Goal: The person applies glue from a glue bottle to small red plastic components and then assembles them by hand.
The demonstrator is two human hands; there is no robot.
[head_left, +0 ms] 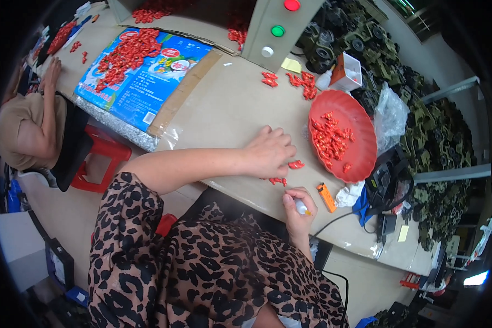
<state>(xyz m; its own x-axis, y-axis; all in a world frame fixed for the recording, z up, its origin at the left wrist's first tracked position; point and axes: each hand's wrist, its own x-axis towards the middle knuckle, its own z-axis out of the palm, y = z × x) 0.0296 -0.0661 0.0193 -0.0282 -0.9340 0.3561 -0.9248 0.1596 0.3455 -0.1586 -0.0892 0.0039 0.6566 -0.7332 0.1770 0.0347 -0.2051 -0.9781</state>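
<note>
My left hand (270,151) is low over the table, palm down, its fingers bent and a little apart. One small red figure-like piece (296,164) lies right by its fingertips, and more red pieces (277,181) lie just below the hand. The underside of this hand is hidden, so contact with the pieces is unclear. Nearer the table's front edge, my right hand (297,212) is closed around a small white bottle (300,206) with a yellowish tip. Beyond both hands, a red scalloped bowl (318,112) holds many similar red pieces.
An orange lighter-like object (326,197) and a crumpled white tissue (350,194) lie right of my right hand. Farther left, red pieces cover a blue printed cardboard sheet (142,101). A grey panel with buttons (273,33) stands behind. Another person (30,128) sits at left.
</note>
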